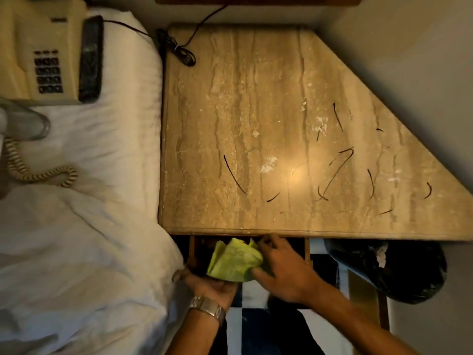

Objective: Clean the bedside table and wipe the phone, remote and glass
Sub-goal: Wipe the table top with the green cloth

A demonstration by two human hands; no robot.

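Below the near edge of the bench [256, 124], between both hands: a crumpled yellow-green cloth [234, 261]. Left hand [212, 285] palm up beneath it, fingers curled, grip closed on the cloth's underside, wrist bearing a metal watch [207, 307]. Right hand [284, 267] palm down from the right, fingers spread over the cloth's top, thumb pressed on its near edge. Farther out, across the marble bench, dark hairs [337, 172] and pale specks. Left, on the bed [102, 175]: phone [43, 49], remote [90, 60] just beside its right, glass [23, 119] lying nearer. Right, under the bench edge, a black-lined bin [394, 270].
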